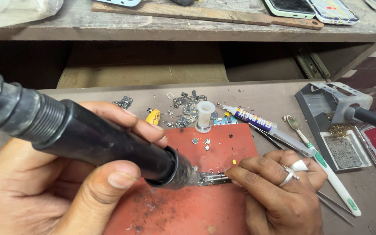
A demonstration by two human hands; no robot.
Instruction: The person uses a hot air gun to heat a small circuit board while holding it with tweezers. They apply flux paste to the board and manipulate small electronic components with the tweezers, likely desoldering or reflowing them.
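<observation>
A small circuit board [209,177] is seen on the red mat [188,209], pinned by tweezers [223,178] pinched in the right hand [279,191]. A black hot-air wand [88,137], gripped closed in the left hand [44,187], is aimed at it. Behind the mat on the surface [266,98], a syringe [257,123] with a purple label is laid.

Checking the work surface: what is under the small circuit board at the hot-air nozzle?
The small circuit board lies on a red mat, marked with dark spots. The hot-air handpiece in the left hand and the right hand cover the mat beside it.
</observation>
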